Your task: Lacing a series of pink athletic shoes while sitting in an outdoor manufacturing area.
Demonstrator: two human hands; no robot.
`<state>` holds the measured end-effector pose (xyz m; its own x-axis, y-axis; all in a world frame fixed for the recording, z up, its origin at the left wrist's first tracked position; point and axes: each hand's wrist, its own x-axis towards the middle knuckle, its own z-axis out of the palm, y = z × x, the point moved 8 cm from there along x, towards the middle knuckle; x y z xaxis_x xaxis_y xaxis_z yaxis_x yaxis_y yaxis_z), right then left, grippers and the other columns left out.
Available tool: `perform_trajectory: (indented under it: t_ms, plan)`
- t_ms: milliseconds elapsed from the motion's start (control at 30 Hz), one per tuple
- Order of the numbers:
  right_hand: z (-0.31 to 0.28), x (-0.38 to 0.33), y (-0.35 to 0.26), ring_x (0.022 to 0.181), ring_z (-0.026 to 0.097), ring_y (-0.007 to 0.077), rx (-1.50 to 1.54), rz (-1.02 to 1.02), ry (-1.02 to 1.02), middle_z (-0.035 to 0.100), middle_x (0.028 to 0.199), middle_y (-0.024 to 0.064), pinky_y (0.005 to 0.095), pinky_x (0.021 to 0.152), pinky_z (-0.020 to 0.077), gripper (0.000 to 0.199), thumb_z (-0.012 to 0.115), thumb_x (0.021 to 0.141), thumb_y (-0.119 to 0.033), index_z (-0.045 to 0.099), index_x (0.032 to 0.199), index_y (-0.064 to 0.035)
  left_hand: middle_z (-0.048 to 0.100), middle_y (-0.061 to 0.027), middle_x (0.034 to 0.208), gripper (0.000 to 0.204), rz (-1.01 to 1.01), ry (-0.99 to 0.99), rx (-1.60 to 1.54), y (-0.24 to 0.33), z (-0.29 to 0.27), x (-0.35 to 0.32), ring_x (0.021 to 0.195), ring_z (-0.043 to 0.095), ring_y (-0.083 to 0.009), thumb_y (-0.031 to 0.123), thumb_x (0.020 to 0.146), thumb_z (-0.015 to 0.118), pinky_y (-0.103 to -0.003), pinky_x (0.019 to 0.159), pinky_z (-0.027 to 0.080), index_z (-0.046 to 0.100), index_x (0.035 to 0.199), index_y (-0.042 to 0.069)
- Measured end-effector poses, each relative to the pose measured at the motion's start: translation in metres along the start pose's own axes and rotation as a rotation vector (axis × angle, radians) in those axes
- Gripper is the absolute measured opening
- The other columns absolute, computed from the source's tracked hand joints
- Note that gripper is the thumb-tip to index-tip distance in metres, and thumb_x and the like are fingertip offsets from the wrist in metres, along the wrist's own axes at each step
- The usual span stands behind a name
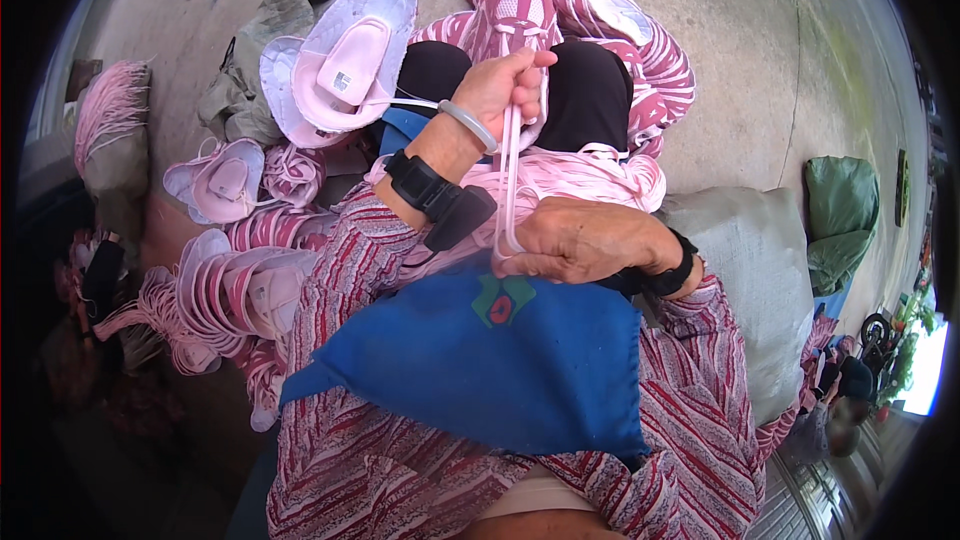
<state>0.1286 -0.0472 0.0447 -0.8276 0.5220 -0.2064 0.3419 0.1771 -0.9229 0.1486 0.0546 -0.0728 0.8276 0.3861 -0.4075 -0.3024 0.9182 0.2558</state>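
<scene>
Across the concrete floor, a pale sack slumps at right; stacked pink uppers crowd beyond the knees. Bundled laces fill the lap. Between the knees sits a shoe upper, partly blocked by the left grip, curled round a pink lace; the right grip pinches it lower.

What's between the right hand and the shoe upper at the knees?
Head view: pale lace strands run from the right hand toward the shoe upper, past the left hand, above bunched laces.
</scene>
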Motion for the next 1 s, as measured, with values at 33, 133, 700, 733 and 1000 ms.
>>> perform_trajectory:
  t_ms: [33,133,700,733,1000]
  plan:
    - [-0.003,-0.006,0.004,0.055,0.055,0.011,0.003,0.0,-0.006,0.057,0.063,0.0052,0.0299,0.053,0.0445,0.026,0.049,0.093,-0.023,0.061,0.1,-0.0007,0.052,-0.0003,0.063,0.043,-0.006,-0.077,-0.038,0.0,0.006,-0.004,0.05,0.051,-0.0104,0.033,0.096,0.041,-0.024,0.043,0.044,0.051,0.107,-0.007]
    - [-0.045,-0.044,0.043,0.06,0.058,0.0156,0.218,0.306,0.359,0.059,0.068,0.0101,0.0302,0.055,0.0453,0.025,0.052,0.09,-0.024,0.062,0.095,-0.0017,0.044,-0.0004,0.048,0.028,0.01,0.165,0.697,0.006,-0.012,-0.035,0.044,0.045,-0.0081,0.018,0.093,0.042,-0.023,0.043,0.038,0.059,0.09,-0.004]
    - [-0.116,-0.007,0.109,0.074,0.06,0.0396,-0.677,0.363,1.034,0.059,0.084,0.0227,0.0427,0.066,0.0492,0.022,0.054,0.083,-0.018,0.053,0.088,0.0036,0.049,-0.0044,0.058,0.033,0.21,0.095,1.34,0.018,0.023,-0.091,0.053,0.047,-0.0116,0.026,0.092,0.045,-0.027,0.053,0.039,0.06,0.079,0.001]
    - [-0.114,-0.006,0.116,0.077,0.058,0.0387,-0.655,0.406,1.006,0.058,0.086,0.0224,0.0419,0.069,0.0477,0.022,0.054,0.084,-0.016,0.054,0.095,0.0028,0.047,-0.0037,0.058,0.033,0.227,0.109,1.34,0.021,0.022,-0.098,0.052,0.044,-0.0115,0.027,0.093,0.045,-0.027,0.052,0.037,0.06,0.079,0.001]
    - [-0.104,0.005,0.124,0.074,0.061,0.0389,-0.785,0.466,0.897,0.057,0.087,0.0209,0.0445,0.062,0.0504,0.011,0.053,0.08,-0.009,0.053,0.085,0.0006,0.042,-0.0001,0.063,0.024,0.311,0.319,1.256,0.044,0.004,-0.13,0.057,0.039,-0.0084,0.021,0.093,0.048,-0.025,0.052,0.036,0.057,0.096,0.0]
